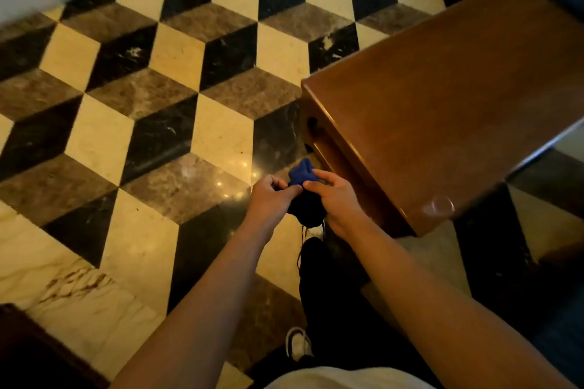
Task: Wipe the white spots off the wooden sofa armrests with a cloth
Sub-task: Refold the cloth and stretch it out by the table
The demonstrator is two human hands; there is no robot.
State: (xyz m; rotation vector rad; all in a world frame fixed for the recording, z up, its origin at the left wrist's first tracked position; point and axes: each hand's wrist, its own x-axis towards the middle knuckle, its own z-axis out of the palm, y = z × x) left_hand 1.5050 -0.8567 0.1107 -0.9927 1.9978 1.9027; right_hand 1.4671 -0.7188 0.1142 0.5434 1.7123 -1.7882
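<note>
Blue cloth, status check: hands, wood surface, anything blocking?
Left hand and right hand both grip blue cloth. Wooden top beside them, untouched. Nothing blocking.

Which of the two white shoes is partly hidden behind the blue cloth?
The farther shoe, just below the blue cloth that both hands hold. The nearer shoe shows at the bottom, beside the dark trouser leg, well apart from the cloth.

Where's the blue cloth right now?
In the head view the blue cloth is low and centre, bunched between the left hand and right hand, both gripping it above the tiled floor, just left of the wooden armrest.
</note>
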